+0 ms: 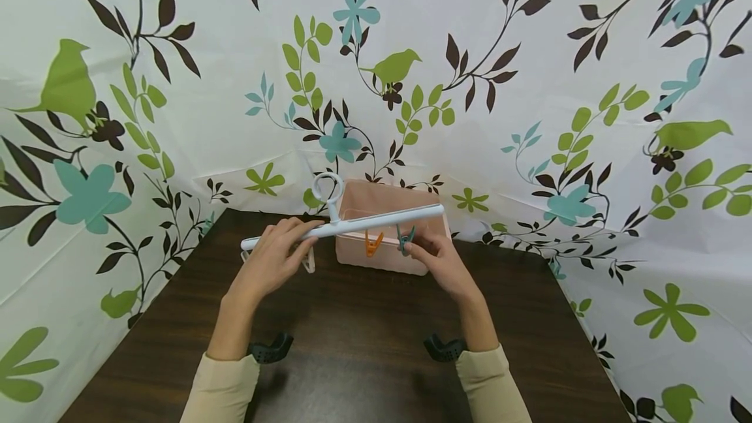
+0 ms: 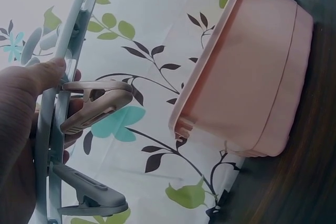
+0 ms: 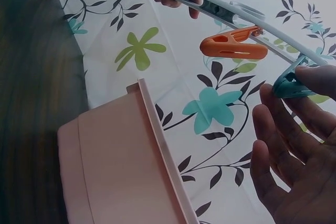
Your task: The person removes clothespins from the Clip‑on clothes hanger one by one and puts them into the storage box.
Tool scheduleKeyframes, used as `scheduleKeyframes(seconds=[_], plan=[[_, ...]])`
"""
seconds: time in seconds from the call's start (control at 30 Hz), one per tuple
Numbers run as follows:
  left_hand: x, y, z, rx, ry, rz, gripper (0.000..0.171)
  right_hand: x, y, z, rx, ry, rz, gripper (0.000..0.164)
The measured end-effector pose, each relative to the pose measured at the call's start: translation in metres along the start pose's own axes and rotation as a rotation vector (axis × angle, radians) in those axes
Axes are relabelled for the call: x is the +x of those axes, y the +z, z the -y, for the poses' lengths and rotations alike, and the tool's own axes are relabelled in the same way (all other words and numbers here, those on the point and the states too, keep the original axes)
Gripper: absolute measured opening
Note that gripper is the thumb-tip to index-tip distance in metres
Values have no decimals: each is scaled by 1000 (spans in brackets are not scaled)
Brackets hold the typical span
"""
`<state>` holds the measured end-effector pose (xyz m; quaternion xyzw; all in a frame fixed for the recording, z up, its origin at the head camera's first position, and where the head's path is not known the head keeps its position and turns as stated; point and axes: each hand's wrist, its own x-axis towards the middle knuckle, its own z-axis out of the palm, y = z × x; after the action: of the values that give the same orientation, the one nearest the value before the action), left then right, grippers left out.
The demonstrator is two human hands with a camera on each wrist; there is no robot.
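Observation:
My left hand [image 1: 271, 258] grips the pale blue bar of a clip hanger [image 1: 390, 218], left of the ring [image 1: 328, 187] on its top. The bar is held up off the table, its right end slightly higher. My right hand [image 1: 444, 266] pinches a teal clip [image 3: 290, 85] near that right end between thumb and fingers. An orange clip [image 3: 234, 50] hangs from the bar between the hands. Beside the left fingers, a beige clip [image 2: 102, 104] and a grey clip [image 2: 90, 191] show in the left wrist view.
A pink plastic bin [image 1: 384, 262] stands at the back of the dark wooden table [image 1: 352, 331], behind the hanger. The patterned cloth [image 1: 470, 116] rises behind the table and at both sides. Black wrist mounts [image 1: 271, 349] stick out at both forearms.

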<state>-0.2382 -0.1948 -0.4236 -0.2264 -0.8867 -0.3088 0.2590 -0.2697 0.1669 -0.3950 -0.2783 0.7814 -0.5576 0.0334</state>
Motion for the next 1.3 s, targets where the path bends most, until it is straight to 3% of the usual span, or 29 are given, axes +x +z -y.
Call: scheduleKeyframes(seconds=[0.3, 0.97, 1.3], plan=[[0, 0, -1, -3, 7, -4, 36, -3, 0, 3, 8, -22, -11, 24], [-3, 0, -2, -17, -12, 7, 36, -4, 0, 4, 37, -14, -15, 27], [-2, 0, 0, -20, -36, 14, 34, -2, -1, 6, -8, -14, -25, 30]])
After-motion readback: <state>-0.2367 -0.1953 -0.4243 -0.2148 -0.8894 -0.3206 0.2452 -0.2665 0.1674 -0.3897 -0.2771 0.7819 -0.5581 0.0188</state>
